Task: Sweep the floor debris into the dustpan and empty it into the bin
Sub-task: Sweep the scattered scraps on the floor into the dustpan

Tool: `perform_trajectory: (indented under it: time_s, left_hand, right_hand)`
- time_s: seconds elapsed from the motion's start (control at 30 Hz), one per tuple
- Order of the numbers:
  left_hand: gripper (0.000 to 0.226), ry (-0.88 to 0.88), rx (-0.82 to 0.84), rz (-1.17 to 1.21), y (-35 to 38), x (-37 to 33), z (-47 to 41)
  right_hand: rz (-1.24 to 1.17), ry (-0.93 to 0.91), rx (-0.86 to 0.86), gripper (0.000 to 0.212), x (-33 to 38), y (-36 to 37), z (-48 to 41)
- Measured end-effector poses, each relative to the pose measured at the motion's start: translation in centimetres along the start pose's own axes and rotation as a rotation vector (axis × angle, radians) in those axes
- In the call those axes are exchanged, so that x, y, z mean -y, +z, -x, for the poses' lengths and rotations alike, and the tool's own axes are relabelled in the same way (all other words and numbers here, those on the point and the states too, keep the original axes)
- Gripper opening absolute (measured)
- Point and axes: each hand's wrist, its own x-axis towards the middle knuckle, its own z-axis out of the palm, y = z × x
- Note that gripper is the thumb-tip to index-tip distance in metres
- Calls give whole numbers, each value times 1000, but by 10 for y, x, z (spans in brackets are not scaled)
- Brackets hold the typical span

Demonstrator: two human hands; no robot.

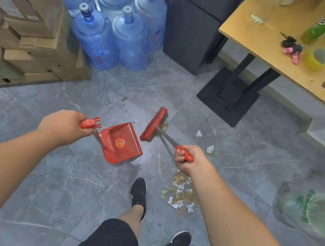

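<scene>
Black shorts point(117, 243) and two black shoes point(139, 193) are seen lowest in the view, planted on the grey marbled floor point(51, 190). Just beside the forward shoe, a heap of debris point(181, 191), torn white scraps mixed with brownish crumbs, is spread on the tiles, partly hidden under the right forearm. Further out, the right hand point(192, 159) is closed in a full grip around the red handle end of the broom point(154, 124), whose red head is set down on the floor just beside the open mouth of the dustpan, with a small yellowish patch of debris touching its far side. The left hand point(65, 126) is wrapped tight around the red clawed top of the dustpan's handle, and the dustpan point(121, 143) is held tilted with its mouth toward the broom; nothing but a round label can be made out inside its tray. A few loose white scraps point(209, 149) lie apart to the right. Open tile is left between the feet and the dustpan and to the left. Beyond, the room is hemmed in by stacked cardboard boxes point(32, 38) at left, five blue water jugs point(96, 38), apparently empty, a dark cabinet point(191, 27), and the black pedestal base point(227, 99) of a wooden surface point(277, 34) bearing bottles, keys and a tape roll.
</scene>
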Motion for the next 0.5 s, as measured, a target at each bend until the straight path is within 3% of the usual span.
perform_trajectory:
  time_s: [0.5]
  left_hand:
    - [44, 249, 14, -114, 18, -154, 41]
  right_hand:
    - [-256, -53, -131, 12, -47, -204, 89]
